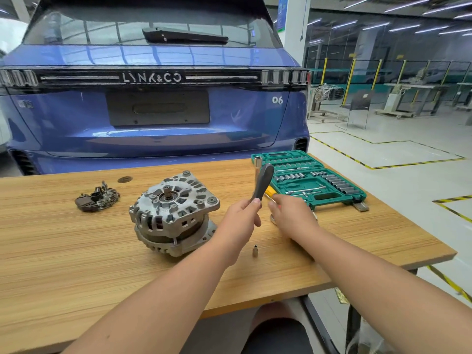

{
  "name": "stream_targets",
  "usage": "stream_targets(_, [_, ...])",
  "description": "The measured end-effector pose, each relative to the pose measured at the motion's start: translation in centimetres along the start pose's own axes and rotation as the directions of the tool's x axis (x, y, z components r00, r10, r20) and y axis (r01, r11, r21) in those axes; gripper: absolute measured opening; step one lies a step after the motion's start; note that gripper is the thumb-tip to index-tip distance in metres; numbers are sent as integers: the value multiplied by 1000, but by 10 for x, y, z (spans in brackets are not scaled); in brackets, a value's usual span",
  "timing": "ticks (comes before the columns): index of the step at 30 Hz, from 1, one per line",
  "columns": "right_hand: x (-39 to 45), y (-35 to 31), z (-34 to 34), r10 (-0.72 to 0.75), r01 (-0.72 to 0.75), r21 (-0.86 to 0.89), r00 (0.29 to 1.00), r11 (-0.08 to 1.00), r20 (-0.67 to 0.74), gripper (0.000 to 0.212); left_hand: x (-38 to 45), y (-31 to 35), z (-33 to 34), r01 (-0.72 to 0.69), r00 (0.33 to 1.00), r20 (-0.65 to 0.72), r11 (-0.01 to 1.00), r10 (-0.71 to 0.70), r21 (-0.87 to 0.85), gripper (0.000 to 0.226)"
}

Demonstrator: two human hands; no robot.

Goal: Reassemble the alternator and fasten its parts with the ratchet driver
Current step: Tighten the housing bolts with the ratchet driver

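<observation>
While the alternator point(173, 213) sits on the tabletop point(76, 251), both hands work just right of it.
Head view: left hand point(240, 218) grips the ratchet driver point(263, 182) upright; right hand point(293, 215) curls over a yellow-handled tool point(269, 193), grip unclear. Loose socket point(255, 250) nearby; rectifier plate point(97, 198) far left.

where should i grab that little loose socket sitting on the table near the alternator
Pinch the small socket from above, fingers on opposite sides of its wider lower barrel. It stands upright and alone on the table, right of the alternator, so a top-down approach looks unobstructed; the narrower top would probably slip.
</observation>
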State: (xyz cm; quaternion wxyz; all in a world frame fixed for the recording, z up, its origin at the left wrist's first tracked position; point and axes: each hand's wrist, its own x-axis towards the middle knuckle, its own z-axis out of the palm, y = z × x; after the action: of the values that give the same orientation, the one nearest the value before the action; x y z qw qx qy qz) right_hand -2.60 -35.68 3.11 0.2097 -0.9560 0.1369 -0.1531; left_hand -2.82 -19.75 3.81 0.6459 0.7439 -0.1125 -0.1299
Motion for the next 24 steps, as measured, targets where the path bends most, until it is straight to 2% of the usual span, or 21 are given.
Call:
stream_targets(1, [-1, -6, -6, 78, -59, 307, 996, 950, -50, 40, -1, 0, -1, 3, 1000, -2, 1000, -3, 1, 31])
stream_targets(2, [-1, -14, -12, 181, -132, 612, 983, 779, -19, 46, -2, 0, -2, 7, 1000, -2, 1000, -7, 4, 30])
stream_targets(3, [-1, -22, -17, 234, -210, 805, 968, 555, 91, 46, -3, 1, -2, 10, 1000, 3, 1000, -10, 12, 28])
stream_targets(4, [-1, -28, -20, 209, -273, 888, 956, 370, 206, 45, -4, 2, -2, 10, 1000, 11, 1000, -11, 24, 27])
stream_targets(5, [-2, -34, -21, 144, -311, 911, 949, 270, 281, 46, -6, 3, -2, 6, 1000, 24, 999, -7, 46, 27])
stream_targets(7, [-4, -45, -20, 81, -313, 926, 950, 209, 303, 42, -9, 7, -2, -18, 998, 64, 994, 11, 108, 25])
stream_targets(9, [-3, -56, -20, 142, -303, 941, 949, 153, 282, 32, -13, 9, -3, -51, 996, 87, 985, 37, 163, 22])
stream_targets(11, [-2, -62, -24, 220, -303, 953, 929, -12, 298, 29, -17, 10, -9, -84, 995, 71, 962, 67, 262, 23])
stream_targets(14, [4, -64, -33, 343, -279, 934, 875, -221, 342, 33, -26, 10, -18, -155, 988, 99, 826, 121, 541, 36])
stream_targets(17, [4, -64, -35, 420, -281, 917, 824, -282, 381, 36, -32, 11, -18, -236, 972, 179, 678, 154, 697, 45])
stream_targets(22, [0, -70, -33, 520, -287, 928, 769, -237, 371, 40, -37, 13, -15, -274, 957, 183, 496, 224, 824, 45])
stream_targets(24, [2, -70, -35, 543, -287, 929, 754, -235, 370, 41, -37, 11, -14, -290, 947, 181, 465, 266, 836, 41])
